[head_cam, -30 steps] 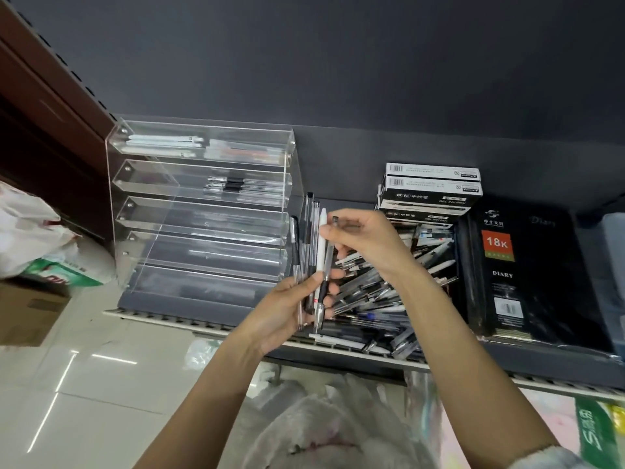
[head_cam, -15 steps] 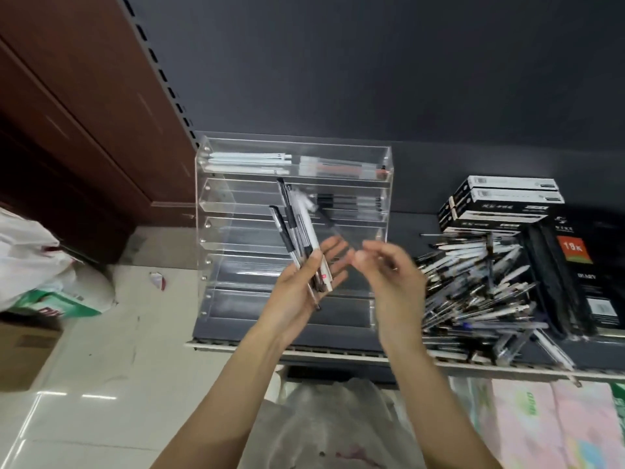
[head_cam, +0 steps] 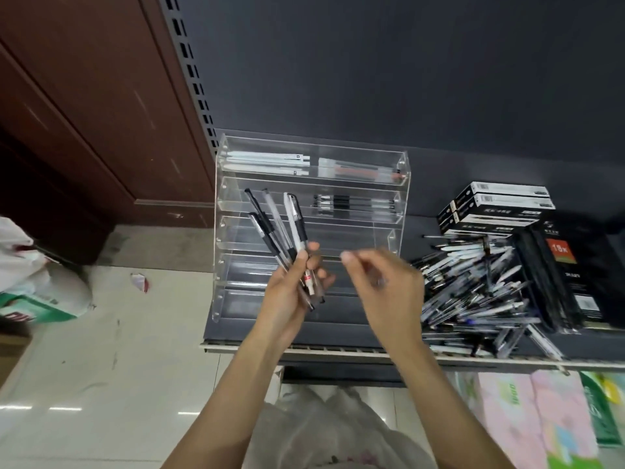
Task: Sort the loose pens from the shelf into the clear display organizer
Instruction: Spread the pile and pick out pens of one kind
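- Before a dark shop shelf (head_cam: 338, 336), seen from the head camera, a person's left hand (head_cam: 287, 292) grips a fanned bunch of pens (head_cam: 280, 228), fingers curled round the lower barrels, thumb across the front.
- Above those fingers, the pens' capped ends rise in front of the clear display organizer (head_cam: 399, 184), whose top two tiers hold pens lying flat.
- Just right of the left fingertips, the right hand (head_cam: 382, 282) hovers blurred, fingers loosely bent; whether it pinches anything cannot be told.
- Further right of the right hand's fingers, the pile of loose pens (head_cam: 473, 292) lies heaped on the shelf.
- Beyond the pile, stacked pen boxes (head_cam: 500, 204) and a black diary (head_cam: 581, 275) sit by the shelf's right end.
- Below both wrists, a plastic bag (head_cam: 321, 434) shows.
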`<action>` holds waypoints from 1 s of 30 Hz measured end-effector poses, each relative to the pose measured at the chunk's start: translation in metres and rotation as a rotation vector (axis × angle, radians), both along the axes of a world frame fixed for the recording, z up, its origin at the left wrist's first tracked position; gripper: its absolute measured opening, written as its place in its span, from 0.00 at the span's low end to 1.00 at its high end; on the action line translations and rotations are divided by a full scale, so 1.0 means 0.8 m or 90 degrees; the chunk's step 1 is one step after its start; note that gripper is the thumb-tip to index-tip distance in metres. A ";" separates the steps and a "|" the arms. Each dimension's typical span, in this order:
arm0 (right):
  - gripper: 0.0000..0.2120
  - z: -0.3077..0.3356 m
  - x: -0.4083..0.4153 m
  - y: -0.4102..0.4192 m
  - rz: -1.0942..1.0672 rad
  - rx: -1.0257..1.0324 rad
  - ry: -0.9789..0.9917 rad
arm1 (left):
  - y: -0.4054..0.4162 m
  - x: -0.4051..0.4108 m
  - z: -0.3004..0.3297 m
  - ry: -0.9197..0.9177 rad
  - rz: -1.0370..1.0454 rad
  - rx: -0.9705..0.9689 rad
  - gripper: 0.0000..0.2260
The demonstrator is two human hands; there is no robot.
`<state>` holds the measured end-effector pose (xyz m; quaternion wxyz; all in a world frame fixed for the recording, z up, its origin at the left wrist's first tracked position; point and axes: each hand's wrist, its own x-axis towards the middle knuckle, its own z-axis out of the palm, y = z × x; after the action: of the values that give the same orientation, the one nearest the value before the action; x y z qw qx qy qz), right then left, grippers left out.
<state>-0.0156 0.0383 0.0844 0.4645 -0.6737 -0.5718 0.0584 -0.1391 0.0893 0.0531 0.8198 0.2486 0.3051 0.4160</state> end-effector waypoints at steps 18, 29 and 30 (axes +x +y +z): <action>0.08 0.099 0.068 0.068 0.132 -0.052 0.289 | -0.053 0.008 -0.001 0.231 -0.263 0.112 0.10; 0.05 -0.006 0.014 -0.027 0.025 0.080 0.078 | -0.041 0.048 0.007 0.079 0.116 -0.027 0.12; 0.06 -0.010 0.009 -0.029 0.023 0.102 0.034 | -0.042 0.050 0.008 0.098 0.125 -0.024 0.13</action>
<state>-0.0088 0.0149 0.0766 0.5309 -0.6222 -0.5741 0.0385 -0.0992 0.0556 0.0598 0.7538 0.2331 0.3978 0.4681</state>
